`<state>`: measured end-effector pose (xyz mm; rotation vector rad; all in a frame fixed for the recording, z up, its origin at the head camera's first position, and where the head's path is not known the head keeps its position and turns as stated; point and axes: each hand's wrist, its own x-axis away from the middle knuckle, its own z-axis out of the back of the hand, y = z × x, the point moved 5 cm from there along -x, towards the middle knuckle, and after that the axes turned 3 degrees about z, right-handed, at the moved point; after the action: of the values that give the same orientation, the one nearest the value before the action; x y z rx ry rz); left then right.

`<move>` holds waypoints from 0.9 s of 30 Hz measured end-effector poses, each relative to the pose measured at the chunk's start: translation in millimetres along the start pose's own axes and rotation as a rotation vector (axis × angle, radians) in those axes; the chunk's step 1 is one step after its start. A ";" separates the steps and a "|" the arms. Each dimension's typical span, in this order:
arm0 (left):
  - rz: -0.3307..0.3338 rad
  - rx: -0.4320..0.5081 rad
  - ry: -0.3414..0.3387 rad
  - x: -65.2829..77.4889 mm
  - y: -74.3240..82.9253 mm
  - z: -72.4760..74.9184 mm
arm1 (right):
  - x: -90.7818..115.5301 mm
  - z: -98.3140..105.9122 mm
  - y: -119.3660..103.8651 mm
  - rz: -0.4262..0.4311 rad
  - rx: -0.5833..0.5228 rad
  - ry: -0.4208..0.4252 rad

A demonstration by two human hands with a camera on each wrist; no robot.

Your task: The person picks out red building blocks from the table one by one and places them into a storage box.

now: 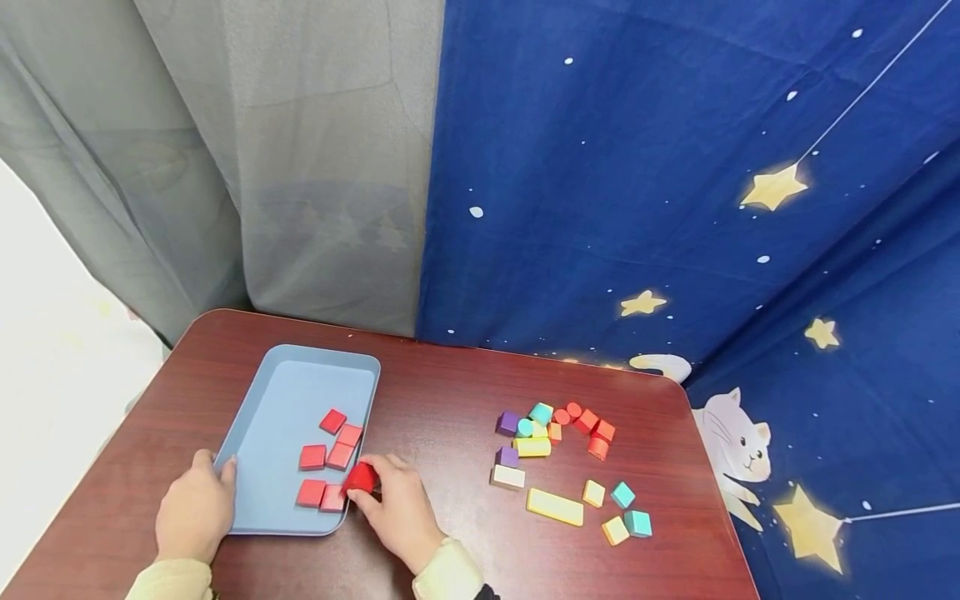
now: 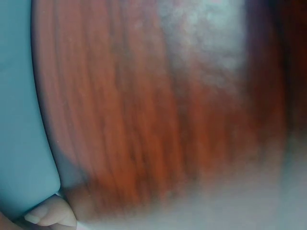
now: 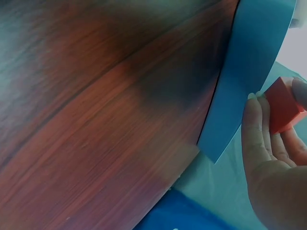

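Observation:
A blue tray [image 1: 281, 400] lies on the left of the table with several red blocks [image 1: 312, 457] in its right half. My left hand [image 1: 197, 508] grips the tray's left side near the front corner, thumb over the rim. In the left wrist view a fingertip [image 2: 45, 213] shows below the tray's side wall [image 2: 24, 120]. Over the tray's right rim, my right hand [image 1: 405, 508] pinches a red block [image 1: 362, 477] between thumb and fingers. The right wrist view shows this red block [image 3: 284, 106] tilted beside the blue wall [image 3: 249, 62].
On the right of the brown table [image 1: 442, 400] lies a loose group of coloured blocks: purple [image 1: 507, 422], red [image 1: 587, 421], a long yellow one [image 1: 555, 507] and several teal and yellow pieces. Grey [image 1: 337, 167] and blue star-patterned curtains [image 1: 570, 208] hang behind the far edge.

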<state>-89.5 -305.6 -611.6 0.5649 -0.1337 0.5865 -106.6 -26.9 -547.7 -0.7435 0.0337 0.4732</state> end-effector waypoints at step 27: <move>0.001 -0.018 -0.008 -1.0 0.3 -1.3 | -16.2 -27.6 -15.8 0.234 0.408 -0.051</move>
<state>-90.5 -305.2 -612.9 0.5501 -0.1464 0.5835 -110.6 -61.6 -554.8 -0.3271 0.1659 0.6835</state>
